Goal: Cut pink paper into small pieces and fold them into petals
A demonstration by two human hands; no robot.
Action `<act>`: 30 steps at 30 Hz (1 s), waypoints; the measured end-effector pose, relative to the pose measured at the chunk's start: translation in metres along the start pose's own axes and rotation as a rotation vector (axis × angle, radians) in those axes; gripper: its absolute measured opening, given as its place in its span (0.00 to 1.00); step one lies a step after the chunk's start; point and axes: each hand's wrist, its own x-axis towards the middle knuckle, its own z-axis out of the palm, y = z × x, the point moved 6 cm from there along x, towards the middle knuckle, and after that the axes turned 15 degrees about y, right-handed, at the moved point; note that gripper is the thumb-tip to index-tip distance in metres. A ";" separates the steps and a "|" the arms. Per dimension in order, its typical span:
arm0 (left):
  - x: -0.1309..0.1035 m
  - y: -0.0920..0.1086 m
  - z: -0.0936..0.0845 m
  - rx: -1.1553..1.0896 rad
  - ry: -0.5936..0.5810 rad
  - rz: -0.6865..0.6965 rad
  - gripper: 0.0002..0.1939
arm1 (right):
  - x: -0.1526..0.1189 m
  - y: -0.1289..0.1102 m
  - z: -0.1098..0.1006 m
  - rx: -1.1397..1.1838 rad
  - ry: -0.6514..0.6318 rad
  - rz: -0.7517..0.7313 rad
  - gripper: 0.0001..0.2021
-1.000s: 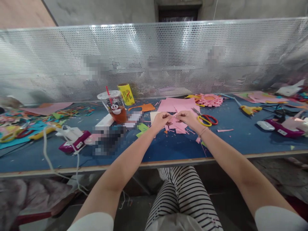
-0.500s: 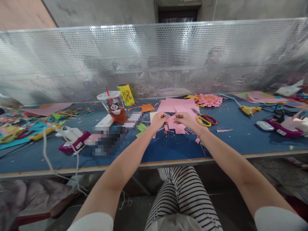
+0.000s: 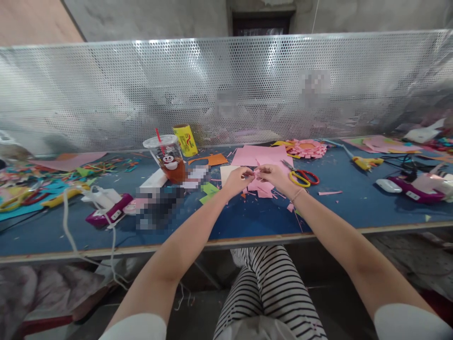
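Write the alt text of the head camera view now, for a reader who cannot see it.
A person's right hand pinches a small pink paper piece beside the left hand, above a blue table with pink sheets and scraps. Red-and-yellow scissors lie beside the right hand; a clear drink cup stands farther left.

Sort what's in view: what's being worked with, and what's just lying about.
Being worked with:
- small pink paper piece, at the fingers of the left hand and right hand
- probably the red-and-yellow-handled scissors, beside the right hand

Lying about:
- clear plastic cup with red straw
- yellow cylindrical container
- purple power strip
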 end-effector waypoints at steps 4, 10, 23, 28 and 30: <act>-0.003 0.002 0.003 -0.015 -0.033 0.007 0.13 | 0.001 0.000 -0.001 0.028 0.006 0.003 0.13; -0.001 -0.003 0.005 -0.121 -0.050 -0.067 0.14 | 0.000 -0.005 0.000 0.008 -0.004 -0.042 0.15; -0.004 -0.025 0.010 -0.578 0.009 -0.495 0.12 | 0.005 0.001 -0.005 0.007 0.060 -0.024 0.16; -0.007 -0.019 0.010 -0.680 0.002 -0.629 0.13 | 0.001 -0.002 -0.001 0.059 0.021 -0.029 0.16; -0.007 -0.018 0.009 -0.698 0.014 -0.661 0.12 | 0.001 -0.004 -0.001 0.050 0.029 -0.033 0.15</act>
